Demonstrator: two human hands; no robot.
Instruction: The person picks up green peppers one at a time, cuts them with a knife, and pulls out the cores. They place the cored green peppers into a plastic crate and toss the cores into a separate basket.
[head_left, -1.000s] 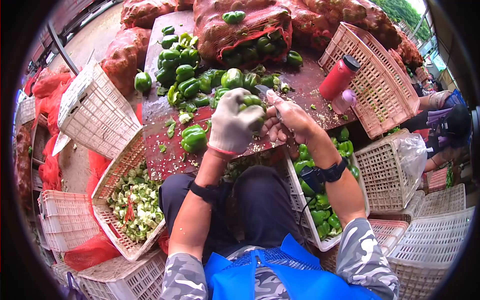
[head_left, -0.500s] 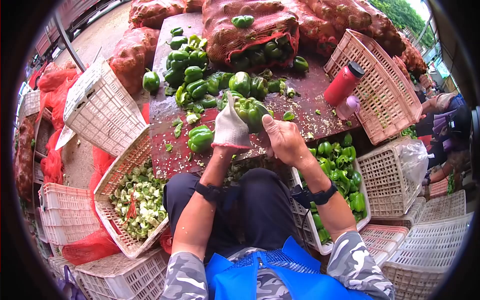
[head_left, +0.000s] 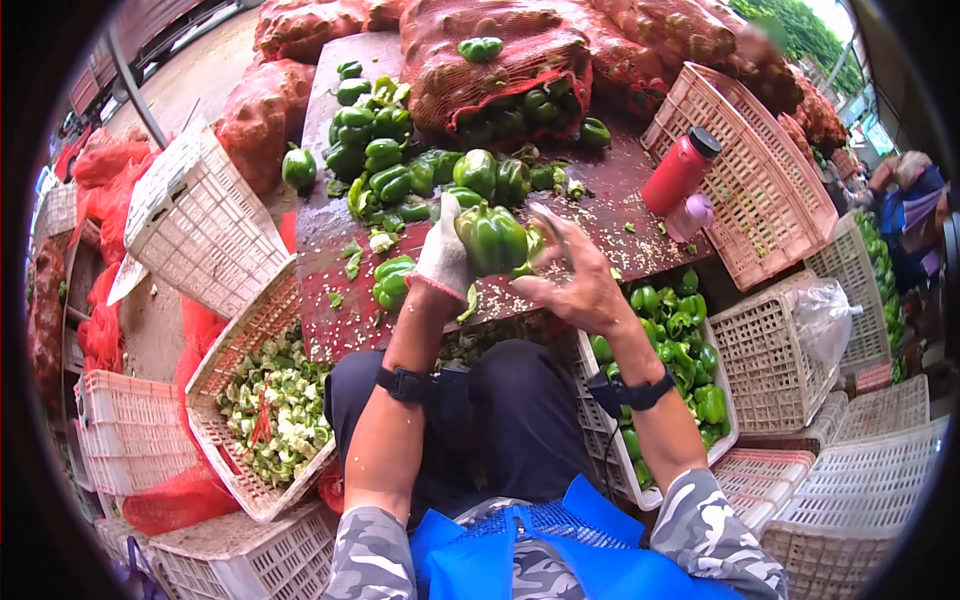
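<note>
My left hand (head_left: 445,252), in a pale knitted glove, is wrapped round a green bell pepper (head_left: 492,240) above the table's near edge. My right hand (head_left: 580,275), bare, is just right of this pepper with thumb and fingers apart. A small green scrap by its fingers is blurred, and I cannot make out whether they touch it. Below the pepper is a torn green piece (head_left: 468,304). Another whole pepper (head_left: 393,283) lies on the dark red table (head_left: 335,285) beside my left wrist. Behind my hands sits a heap of green peppers (head_left: 385,155).
Pale seeds and scraps litter the table. A red mesh sack (head_left: 490,70) of peppers lies at the back, near a red bottle (head_left: 680,172). A crate of cut cores (head_left: 275,400) stands left of my knees, a crate of peppers (head_left: 690,360) right. Stacked crates (head_left: 770,360) flank me.
My right hand has gone from closed against the pepper to spread fingers slightly to its right. The pepper in my left hand has turned more upright, and a green scrap now shows beneath it.
</note>
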